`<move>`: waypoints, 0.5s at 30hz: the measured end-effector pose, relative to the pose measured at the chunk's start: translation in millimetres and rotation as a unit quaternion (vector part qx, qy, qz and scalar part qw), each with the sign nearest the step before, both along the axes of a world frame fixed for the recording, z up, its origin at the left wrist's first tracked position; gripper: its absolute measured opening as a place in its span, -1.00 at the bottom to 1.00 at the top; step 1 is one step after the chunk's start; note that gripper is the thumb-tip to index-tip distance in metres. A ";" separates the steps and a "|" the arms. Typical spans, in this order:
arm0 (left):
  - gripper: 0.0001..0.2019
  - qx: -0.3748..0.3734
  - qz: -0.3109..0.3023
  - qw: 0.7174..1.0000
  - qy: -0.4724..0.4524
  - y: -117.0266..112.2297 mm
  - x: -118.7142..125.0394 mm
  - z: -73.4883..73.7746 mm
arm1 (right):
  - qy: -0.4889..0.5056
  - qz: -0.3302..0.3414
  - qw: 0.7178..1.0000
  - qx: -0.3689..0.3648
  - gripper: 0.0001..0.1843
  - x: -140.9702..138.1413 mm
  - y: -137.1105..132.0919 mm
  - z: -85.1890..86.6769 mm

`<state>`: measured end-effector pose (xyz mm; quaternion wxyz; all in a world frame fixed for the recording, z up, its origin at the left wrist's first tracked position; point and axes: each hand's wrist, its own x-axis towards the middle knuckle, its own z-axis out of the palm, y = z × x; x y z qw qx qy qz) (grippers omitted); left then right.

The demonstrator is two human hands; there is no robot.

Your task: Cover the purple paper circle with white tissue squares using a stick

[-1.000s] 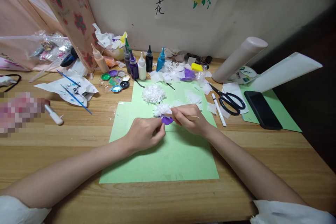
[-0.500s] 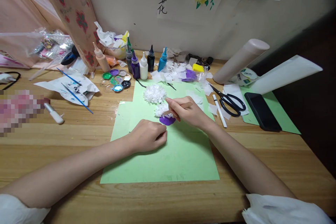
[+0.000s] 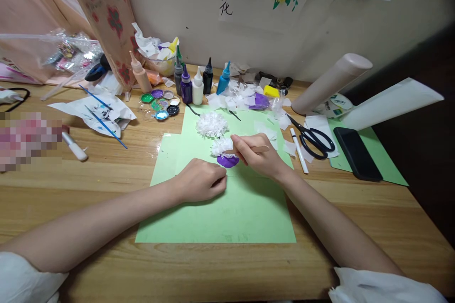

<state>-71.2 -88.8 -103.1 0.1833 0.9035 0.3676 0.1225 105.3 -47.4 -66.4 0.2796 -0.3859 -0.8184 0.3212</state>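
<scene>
Several sheets of green paper (image 3: pixel 213 220) lie overlapped on the table before me. A fluffy white paper flower (image 3: pixel 212 124) is on the upper part, with a smaller white tuft (image 3: pixel 221 146) below it. Under the tuft lies a purple patch (image 3: pixel 228 161) with a white upper edge. My right hand (image 3: pixel 258 154) is over the paper just right of the tuft, pinching a thin wooden stick (image 3: pixel 262 149); its tip is hidden behind the fingers. My left hand (image 3: pixel 202 181) rests as a closed fist on the green paper, lower left of the purple patch, with nothing visible in it.
Paint bottles (image 3: pixel 186 86) and a paint palette (image 3: pixel 161 104) stand behind, beside white paper scraps (image 3: pixel 234 94). To the right lie a white pen (image 3: pixel 299 150), black scissors (image 3: pixel 313 139) and a phone (image 3: pixel 357 153). Blue brushes (image 3: pixel 105 127) rest on a stained tissue (image 3: pixel 71 112) at left.
My view has shifted slightly. The right hand has moved a little away from the white tuft, still pinching the stick. My left fist stays in place.
</scene>
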 end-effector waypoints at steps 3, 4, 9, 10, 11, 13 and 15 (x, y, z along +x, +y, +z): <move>-0.75 0.004 -0.003 1.000 0.016 0.1 -0.2 -0.1 | -0.009 0.005 1.000 0.000 -0.47 -0.7 0.0 -1.4; -0.75 0.005 -0.003 1.000 0.019 0.1 -0.3 -0.2 | -0.014 0.003 1.000 0.000 -0.47 -1.5 0.2 -1.7; -0.75 0.005 -0.009 1.000 0.018 0.0 -1.2 -0.2 | 0.024 -0.067 0.996 -0.061 -0.45 -9.0 2.6 -3.2; -0.75 0.005 -0.010 1.000 0.016 0.1 -1.2 -0.1 | 0.043 -0.082 0.992 -0.083 -0.44 -10.7 3.1 -3.6; -0.75 0.006 -0.011 1.000 0.013 0.2 -1.2 0.0 | 0.061 -0.094 0.988 -0.104 -0.44 -12.0 3.5 -3.9; -0.75 0.007 -0.010 1.000 0.008 0.5 -0.9 0.0 | 0.093 -0.102 0.981 -0.135 -0.44 -13.0 4.2 -3.8; -0.75 0.007 -0.007 1.000 0.007 0.7 -0.6 -0.3 | 0.119 -0.096 0.976 -0.155 -0.43 -10.3 5.2 -2.0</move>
